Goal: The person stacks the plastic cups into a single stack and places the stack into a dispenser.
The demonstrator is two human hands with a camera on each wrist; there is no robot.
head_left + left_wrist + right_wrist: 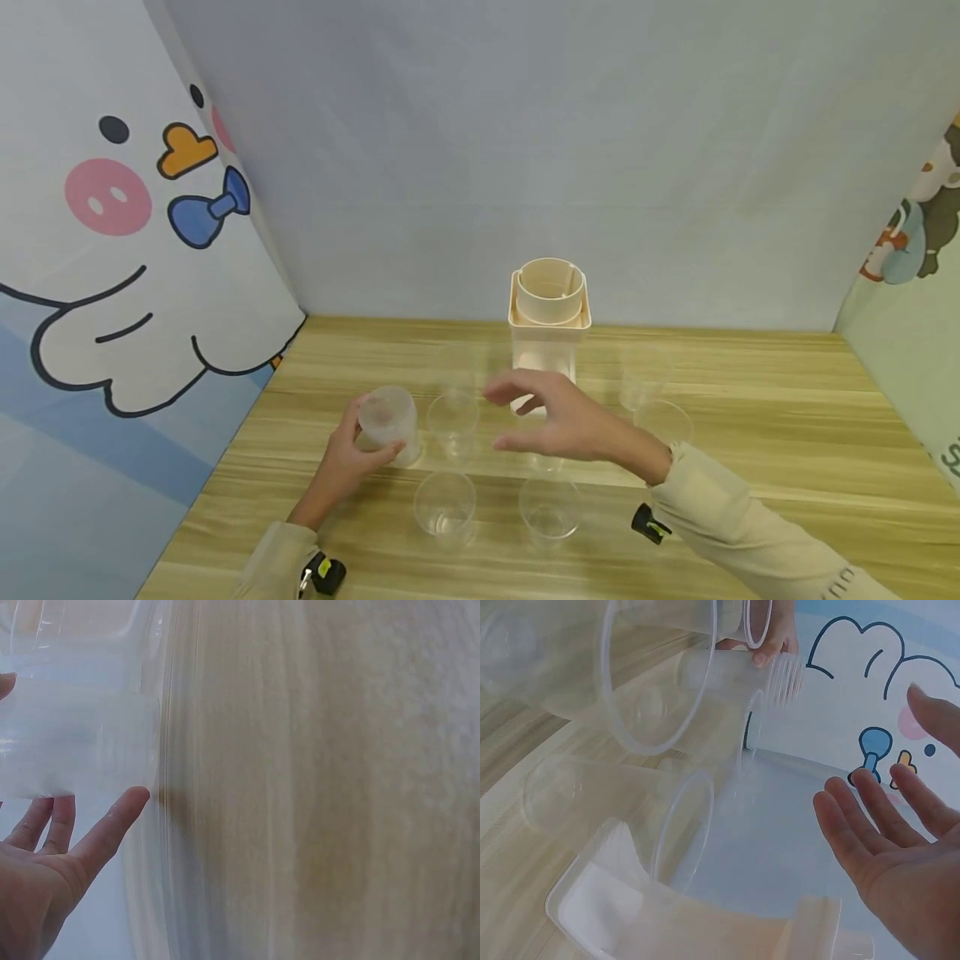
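My left hand [347,463] grips a stack of clear plastic cups [390,414] at the left of the table, its fingers on one side and the thumb on the other. In the left wrist view the stack [75,742] lies between thumb and fingertips, its base close to the wood. My right hand [558,421] is in the air in front of a cream cup holder [548,327], fingers spread and slightly bent, with nothing in them. Below it stands a clear cup [546,462], partly hidden by the hand. Another cup [453,425] stands between the hands.
Two more clear cups, a left one [445,505] and a right one [551,508], stand upright at the front. Others, including one cup [664,423] beside the right forearm, stand to the right and behind. A pale curtain [420,167] hangs behind the wooden table [772,400].
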